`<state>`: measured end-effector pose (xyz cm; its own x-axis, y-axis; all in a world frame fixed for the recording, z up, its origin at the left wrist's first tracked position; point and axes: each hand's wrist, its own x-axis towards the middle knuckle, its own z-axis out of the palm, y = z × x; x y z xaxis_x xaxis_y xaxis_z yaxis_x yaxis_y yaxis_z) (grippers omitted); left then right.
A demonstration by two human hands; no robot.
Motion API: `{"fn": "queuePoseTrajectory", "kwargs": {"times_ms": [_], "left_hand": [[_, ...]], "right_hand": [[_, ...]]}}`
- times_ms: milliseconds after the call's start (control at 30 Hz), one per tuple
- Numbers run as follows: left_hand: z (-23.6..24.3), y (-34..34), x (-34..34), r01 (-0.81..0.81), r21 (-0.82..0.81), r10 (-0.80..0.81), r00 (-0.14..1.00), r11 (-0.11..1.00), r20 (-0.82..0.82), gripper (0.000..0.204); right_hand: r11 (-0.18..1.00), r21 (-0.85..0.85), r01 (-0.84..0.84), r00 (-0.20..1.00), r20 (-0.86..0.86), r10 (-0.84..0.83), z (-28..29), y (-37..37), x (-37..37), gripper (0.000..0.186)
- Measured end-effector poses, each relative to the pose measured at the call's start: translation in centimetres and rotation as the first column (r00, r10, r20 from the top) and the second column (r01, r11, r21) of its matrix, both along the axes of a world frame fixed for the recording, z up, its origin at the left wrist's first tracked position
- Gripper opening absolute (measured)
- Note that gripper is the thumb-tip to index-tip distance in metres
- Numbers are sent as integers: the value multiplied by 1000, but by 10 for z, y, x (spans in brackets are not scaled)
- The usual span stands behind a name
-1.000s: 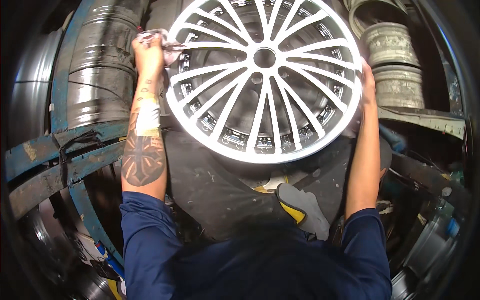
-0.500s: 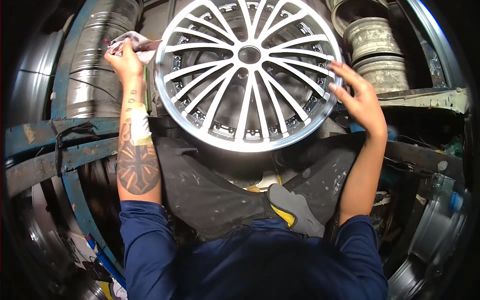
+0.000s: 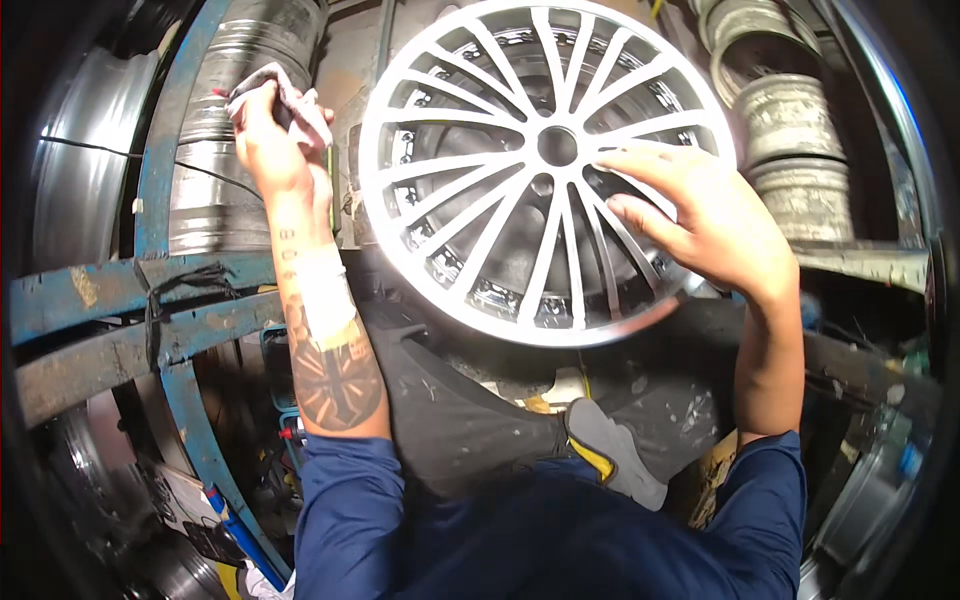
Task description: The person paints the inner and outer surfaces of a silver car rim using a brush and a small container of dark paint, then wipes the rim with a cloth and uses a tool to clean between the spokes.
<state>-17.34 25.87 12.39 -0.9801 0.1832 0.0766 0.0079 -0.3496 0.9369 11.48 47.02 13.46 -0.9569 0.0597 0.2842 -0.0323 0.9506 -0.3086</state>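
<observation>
A multi-spoke alloy wheel rim, silver-white with dark gaps and a polished lip, faces up in front of me beyond my knees. My right hand hovers over its right-hand spokes, fingers stretched out and apart, holding nothing; whether the fingertips touch the metal I cannot tell. To the left of the wheel, my left hand is closed on a crumpled pale rag with reddish patches. A white wrap with yellowish tape is around my left forearm.
Stacked silver rims stand at the left behind a blue metal frame. Dull, worn rims are piled at the right beside a rack beam. A grey and yellow shoe or pad shows by my lap.
My right hand has moved from the wheel's right rim inward over the spokes. The left hand still grips the rag. The whole view has shifted, so the wheel appears lower and farther right.
</observation>
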Motion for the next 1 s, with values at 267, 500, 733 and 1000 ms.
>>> {"fn": "queuePoseTrajectory", "kwargs": {"times_ms": [267,500,733,1000], "left_hand": [[-9,9,13,-145,-21,142,987,989,-80,22],[-12,2,3,-268,110,268,963,957,12,22],[-6,-8,7,-263,85,253,960,961,118,19],[1,-27,0,-170,299,120,977,939,177,25]], "right_hand": [[988,-155,-3,918,390,64,-7,-2,-41,36],[982,-170,-80,923,360,137,-9,-9,-64,31],[980,-193,-51,946,306,109,-22,-7,-72,27],[949,-314,-5,934,338,116,-41,-39,-95,33]]}}
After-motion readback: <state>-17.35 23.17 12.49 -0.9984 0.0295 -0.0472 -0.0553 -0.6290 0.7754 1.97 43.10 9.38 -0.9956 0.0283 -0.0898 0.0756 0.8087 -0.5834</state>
